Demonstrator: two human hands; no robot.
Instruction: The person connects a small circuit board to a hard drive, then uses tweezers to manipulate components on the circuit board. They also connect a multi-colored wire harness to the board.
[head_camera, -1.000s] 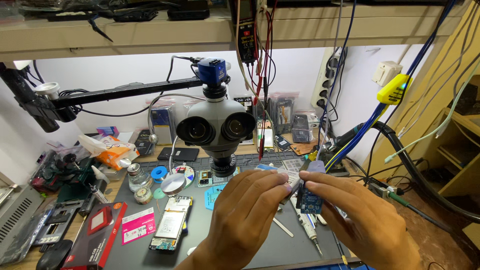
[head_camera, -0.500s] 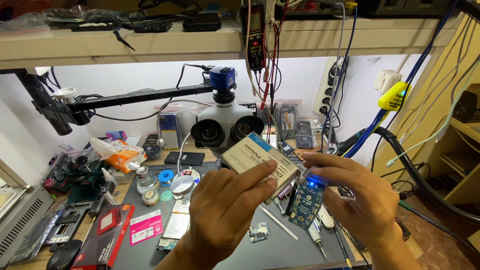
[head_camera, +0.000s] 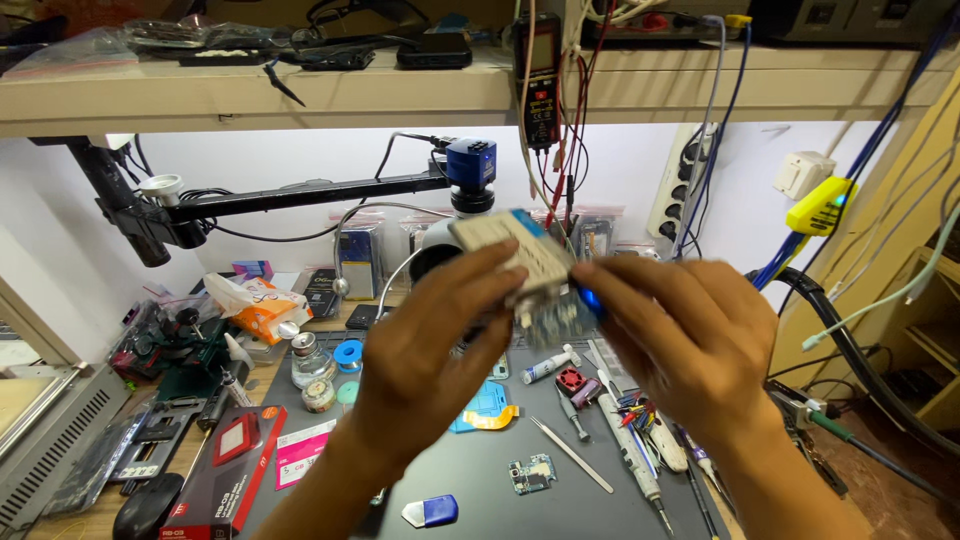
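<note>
Above the middle of the dark surface (head_camera: 470, 470), well clear of it, a small pale box-like module (head_camera: 510, 250) is held up in front of the microscope head. It is pinched by the left hand (head_camera: 440, 350) with thumb and fingertips closed on its lower-left side; a blue-lit circuit board (head_camera: 560, 318) just beneath it is gripped by the right hand (head_camera: 690, 340), fingers curled onto it. Whether box and board are joined cannot be told; both are motion-blurred.

Orientation: the box's long axis is tilted, running from upper left down to lower right, with the broad pale face turned up toward the camera. The lower-right end points at the right hand.

Risks, judged: the grip is fingertip-only and high over the surface, so a slip could drop the parts onto the tweezers (head_camera: 572, 455), the small loose board (head_camera: 531, 473) or the blue-and-yellow mat (head_camera: 487, 408) below. The board appears powered, so a short could be caused by a finger or metal tool touching it. Hanging red leads (head_camera: 562, 150) behind could be snagged if the parts are lifted further. The microscope lens close behind could be knocked.
</note>
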